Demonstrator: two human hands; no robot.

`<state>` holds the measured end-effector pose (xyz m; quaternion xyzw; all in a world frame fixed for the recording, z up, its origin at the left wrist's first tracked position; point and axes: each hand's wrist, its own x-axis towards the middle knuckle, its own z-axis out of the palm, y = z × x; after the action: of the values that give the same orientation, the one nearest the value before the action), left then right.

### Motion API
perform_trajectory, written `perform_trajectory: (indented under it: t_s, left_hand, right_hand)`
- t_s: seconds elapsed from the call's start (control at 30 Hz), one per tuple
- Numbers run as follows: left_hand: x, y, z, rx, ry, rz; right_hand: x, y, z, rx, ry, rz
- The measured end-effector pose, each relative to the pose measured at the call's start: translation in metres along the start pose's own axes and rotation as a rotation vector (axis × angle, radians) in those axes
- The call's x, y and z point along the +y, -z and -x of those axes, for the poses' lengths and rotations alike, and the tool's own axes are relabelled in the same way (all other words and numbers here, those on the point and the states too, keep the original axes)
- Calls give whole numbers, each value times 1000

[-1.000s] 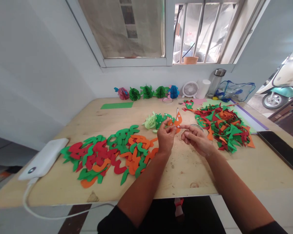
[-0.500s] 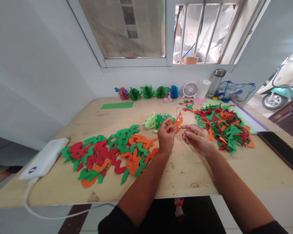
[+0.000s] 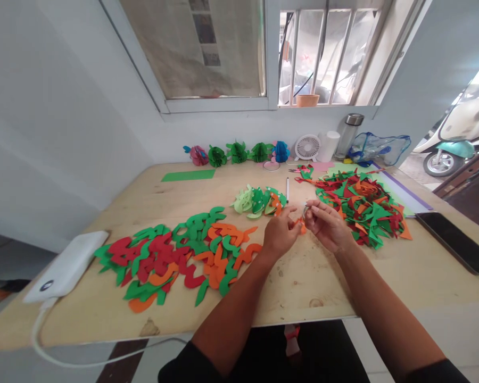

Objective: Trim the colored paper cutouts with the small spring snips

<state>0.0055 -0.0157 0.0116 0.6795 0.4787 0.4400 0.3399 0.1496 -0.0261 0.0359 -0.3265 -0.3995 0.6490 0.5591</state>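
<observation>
My left hand (image 3: 280,234) is closed near the table's middle, with an orange paper piece (image 3: 302,225) at its thumb and fingertips. Most of that piece is hidden behind the fingers. Just to the right, my right hand (image 3: 330,226) pinches a thin clear ring that looks like a tape roll (image 3: 305,210), held edge-up. Behind my left hand sit light green paper cutouts (image 3: 244,200), dark green cutouts (image 3: 259,201) and an orange cutout (image 3: 277,203) with small white squares on them. A marker (image 3: 287,190) lies just beyond.
Curved red, green and orange cutouts (image 3: 159,250) spread to the left; paper scraps (image 3: 363,207) heap to the right. A phone (image 3: 457,242) and a corded white power bank (image 3: 66,266) flank them. Paper figures (image 3: 237,152), a fan (image 3: 307,147) and a bottle (image 3: 349,137) line the wall.
The orange piece has dropped lower between my hands. My right hand, earlier with its index finger pointing at the piece, now grips the clear ring that lay behind it.
</observation>
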Motion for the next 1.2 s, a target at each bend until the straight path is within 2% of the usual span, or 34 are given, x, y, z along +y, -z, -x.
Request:
perform_trajectory:
  t_s: [0.07,0.17,0.27,0.33,0.43,0.57,1.2]
  left_hand:
    - [5,1,3,-17,-32,-86]
    - [9,3,3,79,-51,-95]
    - [8,4,1,197,-57,36]
    - [7,4,-1,224,-57,209]
    - [7,3,-3,202,-54,437]
    - [8,3,-4,175,-55,537]
    - [8,3,-3,213,-75,507]
  right_hand:
    - [0,1,-1,-4,7,27]
    - [1,2,-2,15,11,49]
    - [1,0,-1,21,-4,35]
    - [1,-1,-1,12,-11,36]
    - [1,-4,0,10,-27,62]
    - [2,-7,1,29,-59,62]
    - [7,-7,-1,-11,-47,91]
